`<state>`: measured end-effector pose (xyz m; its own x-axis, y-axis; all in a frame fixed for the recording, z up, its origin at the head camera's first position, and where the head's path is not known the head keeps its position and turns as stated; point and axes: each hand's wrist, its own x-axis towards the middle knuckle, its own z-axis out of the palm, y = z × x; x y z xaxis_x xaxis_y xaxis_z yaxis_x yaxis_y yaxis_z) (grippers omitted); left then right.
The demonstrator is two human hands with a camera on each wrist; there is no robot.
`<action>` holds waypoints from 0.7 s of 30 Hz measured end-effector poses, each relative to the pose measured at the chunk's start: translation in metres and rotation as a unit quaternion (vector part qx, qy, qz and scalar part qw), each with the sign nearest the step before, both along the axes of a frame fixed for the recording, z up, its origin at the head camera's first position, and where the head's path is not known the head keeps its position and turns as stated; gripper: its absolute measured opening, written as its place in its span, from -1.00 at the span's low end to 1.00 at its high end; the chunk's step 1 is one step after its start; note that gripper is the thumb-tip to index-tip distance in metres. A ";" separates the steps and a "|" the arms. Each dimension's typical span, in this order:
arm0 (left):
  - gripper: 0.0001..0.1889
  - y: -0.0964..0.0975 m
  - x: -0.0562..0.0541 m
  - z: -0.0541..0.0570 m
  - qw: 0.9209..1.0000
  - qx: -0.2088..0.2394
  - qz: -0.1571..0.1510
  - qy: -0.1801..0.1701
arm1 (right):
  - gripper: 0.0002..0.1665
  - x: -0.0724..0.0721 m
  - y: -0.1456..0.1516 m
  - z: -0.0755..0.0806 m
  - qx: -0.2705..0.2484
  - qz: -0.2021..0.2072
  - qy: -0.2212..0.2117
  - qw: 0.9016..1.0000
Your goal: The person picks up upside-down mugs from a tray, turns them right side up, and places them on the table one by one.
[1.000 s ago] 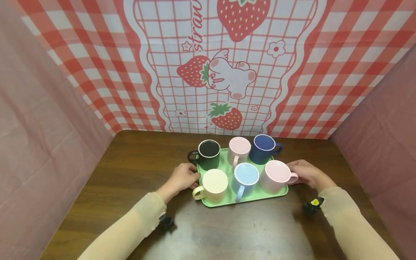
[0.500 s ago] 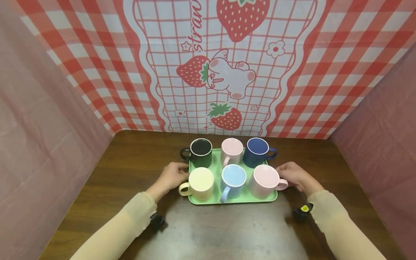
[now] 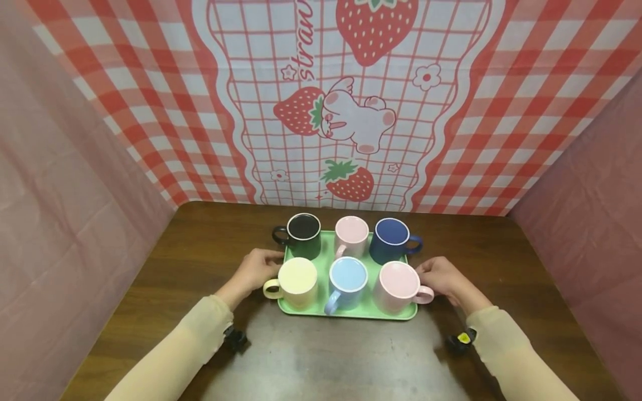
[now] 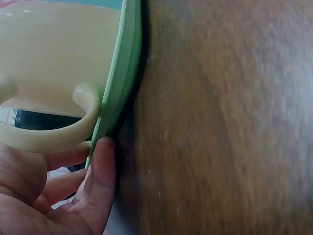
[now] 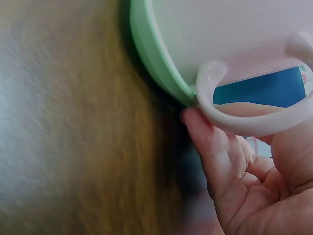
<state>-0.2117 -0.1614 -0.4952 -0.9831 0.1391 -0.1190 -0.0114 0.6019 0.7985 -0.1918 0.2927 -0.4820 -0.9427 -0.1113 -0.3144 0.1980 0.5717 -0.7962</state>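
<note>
A light green tray lies on the table, bearing several upright mugs. Along its back stand a black mug, a pink mug and a dark blue mug. In front are a pale yellow mug, a light blue mug and a second pink mug. My left hand pinches the tray's left rim beside the yellow handle. At the right end, my right hand grips the tray's edge, partly hidden behind the front pink mug's handle.
The brown wooden table extends around the tray. A red and white strawberry cloth hangs behind it, and pink cloth hangs at both sides. Mug handles stick out past the tray's ends.
Both hands have shifted the tray with its mugs to the left. It has turned from a slant to nearly square with the table's back edge.
</note>
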 end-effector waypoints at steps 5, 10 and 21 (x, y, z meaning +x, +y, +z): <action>-0.58 -0.005 -0.001 -0.003 1.000 0.002 -0.001 -0.005 | -0.81 0.007 -0.005 -0.003 -0.006 0.003 0.005 1.000; -0.59 -0.008 -0.002 -0.002 1.000 0.003 -0.002 -0.011 | -0.82 0.010 -0.005 -0.005 -0.009 -0.004 0.011 1.000; -0.61 -0.008 -0.002 0.000 1.000 0.014 -0.002 -0.025 | -0.82 0.010 -0.004 -0.008 0.008 -0.012 0.021 1.000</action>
